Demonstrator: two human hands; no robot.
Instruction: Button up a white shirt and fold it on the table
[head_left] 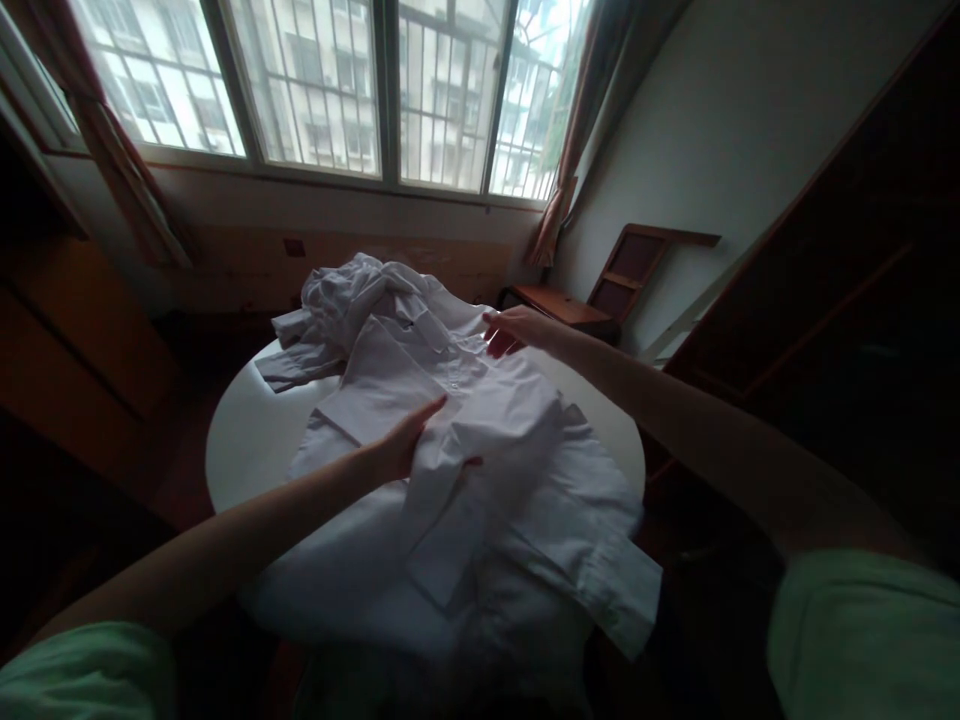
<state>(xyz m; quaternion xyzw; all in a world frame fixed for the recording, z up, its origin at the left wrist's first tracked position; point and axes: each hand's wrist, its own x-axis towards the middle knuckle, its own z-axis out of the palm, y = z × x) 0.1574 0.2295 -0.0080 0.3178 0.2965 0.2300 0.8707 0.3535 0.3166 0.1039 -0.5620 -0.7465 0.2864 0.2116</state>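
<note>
A white button-up shirt (pixel 510 420) lies spread over a round white table, its cuffed sleeve hanging past the front right edge. My left hand (pixel 409 440) is closed on the shirt's front; the thumb is on top, and a fingertip peeks out from under a fold. Above the shirt's upper right part, my right hand (pixel 514 328) has its fingers apart and nothing in them. Whether those fingertips touch the cloth, I cannot tell. Behind the shirt sits a crumpled heap of pale clothing (pixel 360 295), with a sleeve trailing to the left.
The round table (pixel 240 440) shows its white top at the left and right. A wooden chair (pixel 630 265) stands by the right wall. Barred windows (pixel 315 90) with tied curtains (pixel 112 150) are at the back. An orange-brown cabinet (pixel 67 370) is at the left.
</note>
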